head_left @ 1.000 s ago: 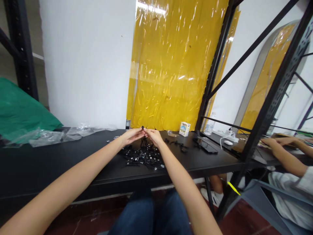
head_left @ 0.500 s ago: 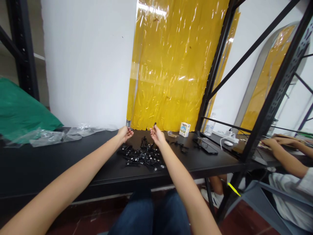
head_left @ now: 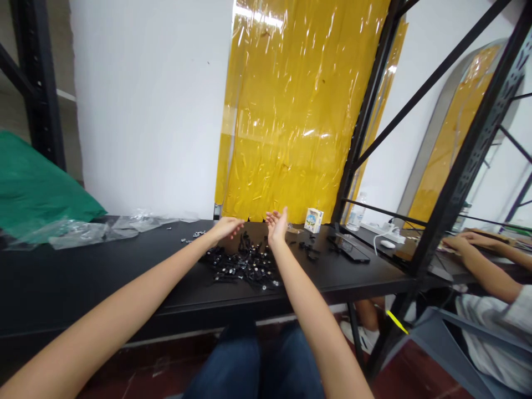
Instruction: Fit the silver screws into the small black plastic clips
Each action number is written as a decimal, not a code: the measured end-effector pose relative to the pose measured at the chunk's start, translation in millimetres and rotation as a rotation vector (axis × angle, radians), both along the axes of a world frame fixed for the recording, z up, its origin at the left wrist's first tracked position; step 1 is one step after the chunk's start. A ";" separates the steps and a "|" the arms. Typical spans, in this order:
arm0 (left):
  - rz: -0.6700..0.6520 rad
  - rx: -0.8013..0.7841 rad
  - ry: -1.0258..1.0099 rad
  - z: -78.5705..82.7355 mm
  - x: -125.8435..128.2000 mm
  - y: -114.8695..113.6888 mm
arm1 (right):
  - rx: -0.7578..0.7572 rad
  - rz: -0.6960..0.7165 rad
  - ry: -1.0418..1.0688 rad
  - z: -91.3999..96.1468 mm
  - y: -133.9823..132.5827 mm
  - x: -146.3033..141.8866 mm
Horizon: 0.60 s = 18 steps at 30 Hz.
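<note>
A heap of small black pieces with shiny round silver parts [head_left: 245, 266] lies on the black table [head_left: 103, 277]. My left hand [head_left: 228, 227] is over the heap's far left edge, fingers bent and pressed together toward the right; whatever they may hold is hidden. To its right, above the far right side of the heap, my right hand [head_left: 277, 227] is raised with thumb and fingers apart, and nothing shows in it. Some small silvery pieces [head_left: 193, 237] lie left of my left hand.
Loose black pieces [head_left: 308, 249] lie right of the heap, near a small white box [head_left: 313, 220] and a dark phone-like slab [head_left: 352, 247]. Clear plastic bags [head_left: 95, 231] and green cloth [head_left: 37, 188] are at left. Beyond the black rack post [head_left: 453, 160], another person's hands [head_left: 461, 242] work.
My left hand has moved right, uncovering the silvery pieces. My right hand has shifted slightly right and opened; the small black piece at its fingertips no longer shows there.
</note>
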<state>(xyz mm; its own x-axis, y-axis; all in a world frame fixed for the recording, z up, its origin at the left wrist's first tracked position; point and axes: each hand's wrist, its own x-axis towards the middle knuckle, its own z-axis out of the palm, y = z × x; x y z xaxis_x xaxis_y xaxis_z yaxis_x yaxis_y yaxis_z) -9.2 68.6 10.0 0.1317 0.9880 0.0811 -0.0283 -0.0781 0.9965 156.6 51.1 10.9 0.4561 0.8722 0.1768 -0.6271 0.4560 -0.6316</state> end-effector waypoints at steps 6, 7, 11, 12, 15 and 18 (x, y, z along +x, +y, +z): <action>-0.473 0.755 0.770 -16.4 21.1 -15.5 | -0.001 0.042 -0.086 1.6 0.5 -4.5; -0.435 0.808 0.833 -17.6 22.0 -16.7 | 0.003 0.045 -0.102 1.8 1.0 -5.0; -0.287 0.784 0.973 -19.6 19.0 -15.1 | 0.003 0.052 -0.200 2.1 1.5 -7.5; -0.282 0.741 0.990 -19.7 17.2 -13.7 | -0.001 0.046 -0.236 1.5 1.4 -8.4; -0.318 0.617 0.967 -19.0 12.0 -9.8 | 0.015 -0.009 -0.416 -2.6 0.6 -13.1; -0.351 0.542 0.853 -16.9 9.9 -7.4 | 0.073 -0.095 -0.669 -7.5 -0.4 -20.1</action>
